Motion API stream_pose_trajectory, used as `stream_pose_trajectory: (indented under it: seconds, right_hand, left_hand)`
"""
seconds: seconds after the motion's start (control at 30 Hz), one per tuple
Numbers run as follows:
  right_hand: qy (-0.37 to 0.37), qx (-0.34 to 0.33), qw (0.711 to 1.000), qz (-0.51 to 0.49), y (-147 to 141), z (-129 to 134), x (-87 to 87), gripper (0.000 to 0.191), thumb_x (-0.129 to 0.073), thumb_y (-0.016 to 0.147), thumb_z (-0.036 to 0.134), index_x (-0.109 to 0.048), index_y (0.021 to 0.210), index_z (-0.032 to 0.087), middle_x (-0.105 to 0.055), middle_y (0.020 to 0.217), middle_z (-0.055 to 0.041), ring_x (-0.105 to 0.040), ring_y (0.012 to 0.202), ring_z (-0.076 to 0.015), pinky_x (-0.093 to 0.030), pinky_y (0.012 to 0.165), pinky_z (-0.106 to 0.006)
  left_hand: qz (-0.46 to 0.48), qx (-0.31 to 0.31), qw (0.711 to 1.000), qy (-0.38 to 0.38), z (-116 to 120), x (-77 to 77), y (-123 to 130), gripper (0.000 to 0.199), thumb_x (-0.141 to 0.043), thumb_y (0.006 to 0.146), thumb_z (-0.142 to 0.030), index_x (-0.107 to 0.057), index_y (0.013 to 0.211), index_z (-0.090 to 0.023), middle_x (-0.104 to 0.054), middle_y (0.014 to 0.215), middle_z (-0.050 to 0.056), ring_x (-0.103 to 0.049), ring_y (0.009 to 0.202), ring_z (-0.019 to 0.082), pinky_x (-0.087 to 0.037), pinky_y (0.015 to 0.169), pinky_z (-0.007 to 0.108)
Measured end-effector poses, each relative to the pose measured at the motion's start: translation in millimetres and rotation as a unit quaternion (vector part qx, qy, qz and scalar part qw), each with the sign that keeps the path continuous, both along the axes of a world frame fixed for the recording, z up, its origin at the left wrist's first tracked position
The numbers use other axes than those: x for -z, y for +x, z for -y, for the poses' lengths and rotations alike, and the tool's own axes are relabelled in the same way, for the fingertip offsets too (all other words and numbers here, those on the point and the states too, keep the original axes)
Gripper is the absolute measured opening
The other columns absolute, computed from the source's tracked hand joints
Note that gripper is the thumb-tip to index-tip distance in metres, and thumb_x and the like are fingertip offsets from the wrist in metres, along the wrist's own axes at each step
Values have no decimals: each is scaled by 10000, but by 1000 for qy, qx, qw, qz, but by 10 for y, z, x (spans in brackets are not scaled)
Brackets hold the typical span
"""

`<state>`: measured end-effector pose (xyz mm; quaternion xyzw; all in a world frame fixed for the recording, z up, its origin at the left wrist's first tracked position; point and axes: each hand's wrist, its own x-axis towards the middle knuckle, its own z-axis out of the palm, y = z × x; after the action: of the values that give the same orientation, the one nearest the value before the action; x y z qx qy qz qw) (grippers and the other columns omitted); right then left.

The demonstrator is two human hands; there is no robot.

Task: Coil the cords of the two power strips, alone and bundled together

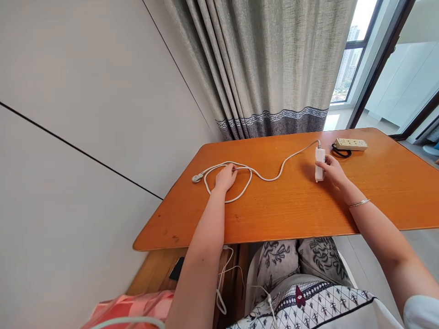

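Observation:
My left hand (pixel 226 177) is closed on the white cable (pixel 270 179), whose loop lies around and under it on the orange wooden table (pixel 274 214). The cable's round plug (pixel 197 177) rests just left of the loop. From there the cable curves right to a white power strip (pixel 319 163). My right hand (pixel 332 170), with a bracelet at the wrist, grips this strip, which is tilted upright near the table's right half.
A second, cream power strip (pixel 351 145) with a black cord (pixel 341 151) lies at the back right. Curtains hang behind the table, a wall stands at the left. Below the front edge are a phone (pixel 176 269), thin white cables and a pink bag (pixel 137 307).

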<state>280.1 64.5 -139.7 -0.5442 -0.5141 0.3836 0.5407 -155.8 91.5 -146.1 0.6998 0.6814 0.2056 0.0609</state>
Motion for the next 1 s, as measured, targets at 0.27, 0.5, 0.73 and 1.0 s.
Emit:
stream_pose_trajectory:
  seconds: [0.27,0.5,0.73,1.0]
  right_hand:
    - [8,-11,999,35,-8,-13,-20,472,-776,636,508,-643,988,222,-681,922,-32,-594,821,-206,-475,753,-348]
    - [35,21,955,295,508,23,-203,696,-792,626,417,-655,1288,251,-725,1037,-75,-619,840,-246,-456,763,-371]
    - [-120,76,806,575,1570,133,-231,733,-851,610,349,-687,1321,278,-729,1211,-163,-651,953,-340,-410,703,-393]
    - [-202,85,700,679,2002,220,-328,592,-500,899,144,-569,1475,266,-526,1564,-102,-512,1362,-352,-454,997,-462]
  left_hand:
    - [151,-149,927,310,144,-261,-83,214,-445,940,-226,-540,1125,-177,-667,1159,144,-666,1145,238,-515,1012,359]
    - [139,-124,928,322,202,-278,-192,219,-485,878,-170,-598,1064,-185,-583,1355,177,-498,1404,280,-367,1203,435]
    - [87,-73,965,235,145,-226,-46,114,-549,832,-169,-614,916,-211,-651,1307,145,-580,1325,272,-416,1148,419]
    - [54,-53,984,163,86,-123,-35,147,-549,827,-171,-655,925,-194,-618,1405,163,-593,1315,320,-451,1119,466]
